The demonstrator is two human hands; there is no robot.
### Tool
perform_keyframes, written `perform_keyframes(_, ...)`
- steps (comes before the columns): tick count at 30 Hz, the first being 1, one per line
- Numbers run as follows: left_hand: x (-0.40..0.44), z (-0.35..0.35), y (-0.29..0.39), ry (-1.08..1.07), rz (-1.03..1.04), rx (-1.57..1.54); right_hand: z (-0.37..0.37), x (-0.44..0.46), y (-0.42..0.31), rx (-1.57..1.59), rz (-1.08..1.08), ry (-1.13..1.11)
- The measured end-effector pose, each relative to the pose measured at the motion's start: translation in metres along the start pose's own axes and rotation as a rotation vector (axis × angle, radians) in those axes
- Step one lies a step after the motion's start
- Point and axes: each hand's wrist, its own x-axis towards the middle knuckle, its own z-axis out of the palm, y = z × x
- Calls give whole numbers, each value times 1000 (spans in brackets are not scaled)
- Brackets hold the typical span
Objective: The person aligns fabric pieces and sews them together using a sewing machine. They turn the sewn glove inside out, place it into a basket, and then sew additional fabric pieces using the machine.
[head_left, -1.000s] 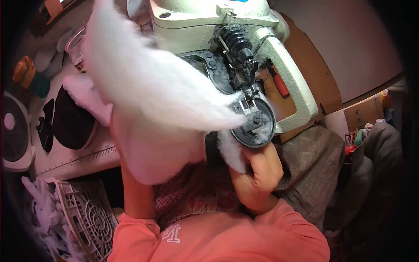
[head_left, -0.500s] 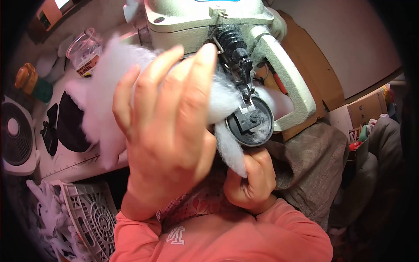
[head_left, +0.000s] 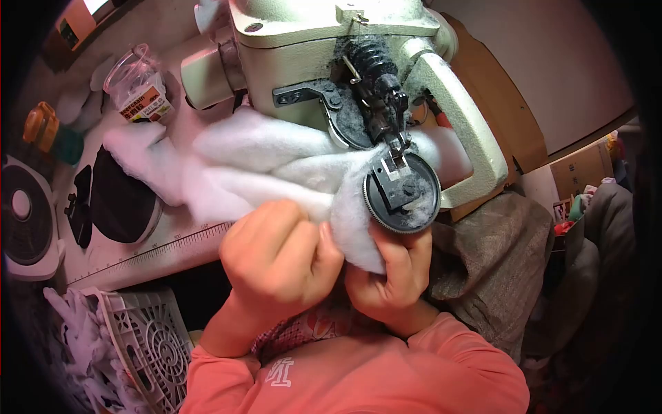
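Note:
White plush fabric [head_left: 276, 141] lies in folds in front of a cream industrial sewing machine [head_left: 289, 58], its edge running in beside the round black feed disc [head_left: 414, 219]. My left hand [head_left: 279, 255] is closed, its curled fingers gripping the near edge of the plush left of the disc. Just below the disc, my right hand [head_left: 389, 276] pinches the hanging flap of the same fabric; part of its fingers is hidden under the disc. Grey lint clings to the needle mechanism [head_left: 376, 65] and the disc.
A ruler strip [head_left: 165, 247] runs along the table's front edge. Further left are a black pad [head_left: 121, 196], a small fan [head_left: 24, 207], a clear plastic jar [head_left: 138, 76] and an orange-capped bottle [head_left: 55, 134]. Below stands a white plastic basket [head_left: 152, 338] beside plush pieces. Brown sacking [head_left: 496, 255] hangs at right.
My left hand has come down from over the plush, going from spread fingers to a closed grip at its near edge. The fabric lies flatter. My right hand stays under the disc.

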Motion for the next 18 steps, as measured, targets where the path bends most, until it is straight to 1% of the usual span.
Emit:
perform_keyframes(1,-1,3,1,0,-114,0,0,1,1,28,-18,0)
perform_keyframes(3,3,8,-3,38,-121,-7,-7,3,-6,51,-17,-42)
perform_keyframes(5,10,10,-1,20,-267,-52,-9,8,-12,74,-18,-88)
perform_keyframes(6,13,8,-2,-22,-256,-42,-7,11,-16,129,-62,-65)
perform_keyframes(7,15,10,-5,-16,-257,-44,-3,14,-20,184,-105,-42)
perform_keyframes(8,16,14,-9,-13,-220,88,3,17,-23,198,-143,4)
perform_keyframes(9,18,16,-11,-10,-182,219,5,19,-24,196,-149,3)
perform_keyframes(10,21,18,-12,-36,-206,294,6,22,-25,221,-156,1)
perform_keyframes(11,23,18,-10,-29,-209,292,8,23,-26,246,-163,-2)
perform_keyframes(12,26,17,-7,42,-147,369,13,21,-28,248,-173,50)
perform_keyframes(14,29,15,-9,208,-14,497,16,15,-32,228,-156,81)
perform_keyframes(15,30,9,-8,211,-18,494,18,14,-33,210,-132,114)
perform_keyframes(17,31,-6,-1,257,83,418,21,13,-32,244,-115,142)
perform_keyframes(18,32,-7,-3,246,101,328,21,12,-32,272,-115,145)
